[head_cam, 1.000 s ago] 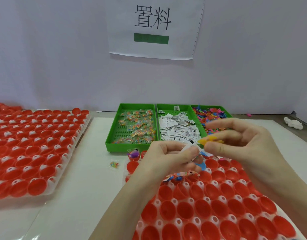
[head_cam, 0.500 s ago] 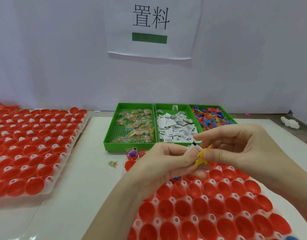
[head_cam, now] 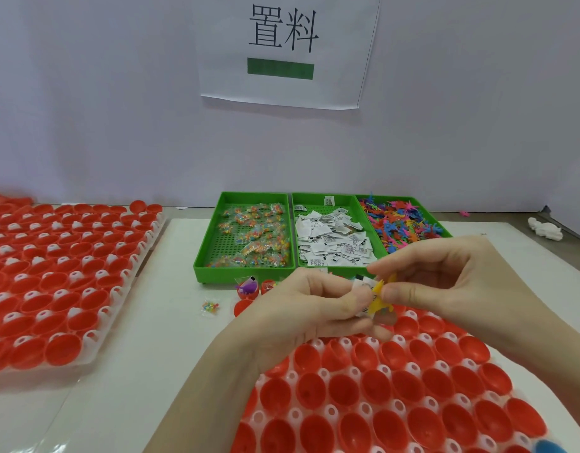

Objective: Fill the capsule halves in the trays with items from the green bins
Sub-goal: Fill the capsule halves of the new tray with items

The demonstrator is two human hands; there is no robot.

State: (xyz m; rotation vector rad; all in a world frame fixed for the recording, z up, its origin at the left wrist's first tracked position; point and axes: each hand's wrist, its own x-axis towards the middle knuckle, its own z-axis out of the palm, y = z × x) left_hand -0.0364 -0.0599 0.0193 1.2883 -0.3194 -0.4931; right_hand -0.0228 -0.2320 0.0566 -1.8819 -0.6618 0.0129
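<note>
Yellow toy [head_cam: 378, 297] pinched by right hand [head_cam: 445, 282]; left hand [head_cam: 308, 308] grips paper slip [head_cam: 360, 286]. Advise bundling both, then seating them squarely in one empty red half [head_cam: 364, 354].

You have bright, even, diffuse light with only faint soft shadows and no harsh glare. Wide-angle distortion bends the lower corners of the frame. The fingertips [head_cam: 373, 289] at centre are slightly motion-blurred; the rest looks sharp.
</note>
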